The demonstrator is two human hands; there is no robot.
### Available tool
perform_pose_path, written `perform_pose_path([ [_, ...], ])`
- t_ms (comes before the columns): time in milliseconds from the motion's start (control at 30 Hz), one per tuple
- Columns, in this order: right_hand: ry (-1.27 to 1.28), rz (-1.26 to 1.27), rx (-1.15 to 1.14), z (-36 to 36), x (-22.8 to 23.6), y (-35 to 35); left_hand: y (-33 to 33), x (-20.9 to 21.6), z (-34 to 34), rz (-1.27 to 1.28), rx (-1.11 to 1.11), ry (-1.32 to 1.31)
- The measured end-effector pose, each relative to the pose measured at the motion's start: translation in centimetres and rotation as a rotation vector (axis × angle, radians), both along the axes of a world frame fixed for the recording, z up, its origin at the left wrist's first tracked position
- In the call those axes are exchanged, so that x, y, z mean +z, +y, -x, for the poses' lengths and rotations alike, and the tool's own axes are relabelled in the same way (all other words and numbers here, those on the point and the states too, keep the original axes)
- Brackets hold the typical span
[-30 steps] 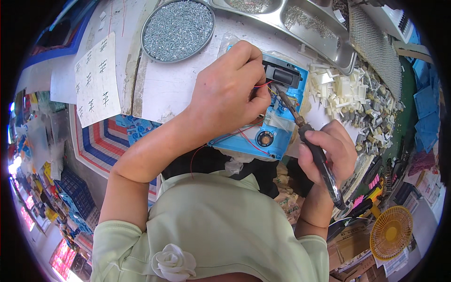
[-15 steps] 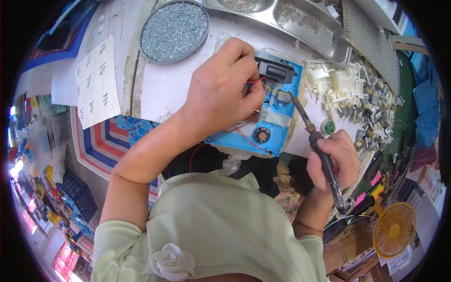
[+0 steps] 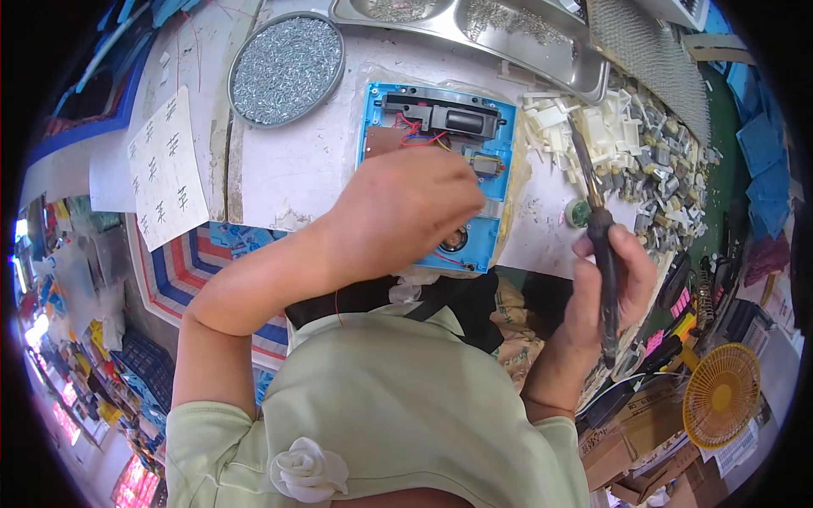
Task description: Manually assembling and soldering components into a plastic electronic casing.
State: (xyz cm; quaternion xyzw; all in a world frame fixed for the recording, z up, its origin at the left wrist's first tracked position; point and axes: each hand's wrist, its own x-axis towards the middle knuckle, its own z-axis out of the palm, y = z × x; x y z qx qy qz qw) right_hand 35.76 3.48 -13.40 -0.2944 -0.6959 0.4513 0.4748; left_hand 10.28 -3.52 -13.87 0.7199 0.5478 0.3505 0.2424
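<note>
A blue plastic housing point(image 3: 415, 106) with a black module, a small brown board and red wires lies on the white bench. My left hand point(image 3: 405, 216) rests over its lower half, fingers curled down on it. To the right, my right hand point(image 3: 605, 284) grips the black handle of a soldering iron point(image 3: 595, 224), tip pointing up and away from the housing, over the small white parts.
A round tin of small screws point(image 3: 286, 69) sits at the upper left, a steel tray point(image 3: 474, 25) at the top. White and grey plastic parts point(image 3: 627, 144) pile up on the right. A paper sheet point(image 3: 165, 165) hangs at the left. A yellow fan point(image 3: 720, 394) stands at the lower right.
My right hand has drawn the soldering iron away from the housing to the right. My left hand has slid down from the black module to the housing's lower half, uncovering the top.
</note>
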Motion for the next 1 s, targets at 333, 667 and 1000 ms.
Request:
perform_pose_path([
  [333,-0.189,-0.052,0.158,7.0,-2.3,-0.1,0.5,1.1,0.2,0.412,0.221,-0.419],
  [667,-0.333,-0.222,0.024,4.6,-0.8,-1.1,-0.1,0.0,0.4,0.155,0.081,-0.273],
  [1000,0.008,0.024,0.367,-1.1,0.3,1.2,-0.7,0.1,0.8,0.037,-0.086,0.009],
])
